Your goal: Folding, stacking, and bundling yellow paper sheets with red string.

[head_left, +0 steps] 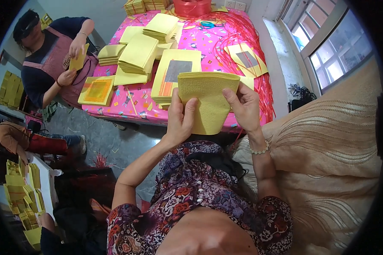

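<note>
A: What have you got there?

B: You hold a wad of yellow paper (206, 104) above the near edge of the pink table (194, 41). Your left hand (181, 119) is closed on the wad's left side, thumb across its face; your right hand (244, 106) pinches its upper right part the same way. The back is hidden, so I can't tell quite how your fingers lie there.

A: How far along are you?

B: The wad seems gathered, its top edge nearly even, but no band shows around it. Judging by the loose piles (138, 53) on the table's left half and the grey-patched stack (177, 70) by its near edge, much paper is left to handle.

A: And how does your wad look?

B: Crinkled and matte, thin layers showing along the top, narrower below, slightly bowed.

A: What's around you?

B: Red ribbon (266, 95) trails down the table's right side, and a red roll (192, 8) sits at its far end. A co-worker (42, 63) at the table's left holds yellow sheets (78, 60).
</note>
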Demonstrator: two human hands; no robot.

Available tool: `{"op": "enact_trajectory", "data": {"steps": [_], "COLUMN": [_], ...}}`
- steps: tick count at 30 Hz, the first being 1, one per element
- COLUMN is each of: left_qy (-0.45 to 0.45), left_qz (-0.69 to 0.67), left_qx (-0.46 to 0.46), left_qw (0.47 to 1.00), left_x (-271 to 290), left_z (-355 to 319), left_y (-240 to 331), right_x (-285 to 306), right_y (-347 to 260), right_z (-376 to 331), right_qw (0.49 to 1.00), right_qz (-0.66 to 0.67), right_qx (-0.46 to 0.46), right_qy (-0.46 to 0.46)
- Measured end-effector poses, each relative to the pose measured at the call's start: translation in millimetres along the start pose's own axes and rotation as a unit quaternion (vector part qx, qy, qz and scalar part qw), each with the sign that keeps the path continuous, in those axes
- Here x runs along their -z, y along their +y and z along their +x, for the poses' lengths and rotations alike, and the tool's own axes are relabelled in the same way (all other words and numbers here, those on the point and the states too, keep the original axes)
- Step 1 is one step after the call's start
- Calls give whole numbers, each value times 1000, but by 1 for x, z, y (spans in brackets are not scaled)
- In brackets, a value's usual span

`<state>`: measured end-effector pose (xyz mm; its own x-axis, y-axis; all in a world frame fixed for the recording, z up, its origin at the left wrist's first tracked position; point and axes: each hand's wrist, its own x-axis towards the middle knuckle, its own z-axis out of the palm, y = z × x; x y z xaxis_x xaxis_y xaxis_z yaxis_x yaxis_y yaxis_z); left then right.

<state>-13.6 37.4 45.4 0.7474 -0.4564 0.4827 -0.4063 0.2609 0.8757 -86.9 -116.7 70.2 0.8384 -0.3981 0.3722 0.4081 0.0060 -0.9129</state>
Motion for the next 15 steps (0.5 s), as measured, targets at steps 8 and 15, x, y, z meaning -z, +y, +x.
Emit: {"op": "enact_trajectory", "data": {"steps": [8, 15], "left_qy": [-14, -30], "left_qz": [-45, -102], "left_qx": [50, 74], "left_qw": [998, 992], "left_x": [1, 1], "left_z": [-4, -3], "left_y": [-9, -3], "right_x": [3, 0], "right_y": [7, 8], "right_z": [-3, -4], "right_qw": [997, 997], "right_qz": [-53, -40], "right_qx": [34, 24], "right_qy": [46, 63]}}
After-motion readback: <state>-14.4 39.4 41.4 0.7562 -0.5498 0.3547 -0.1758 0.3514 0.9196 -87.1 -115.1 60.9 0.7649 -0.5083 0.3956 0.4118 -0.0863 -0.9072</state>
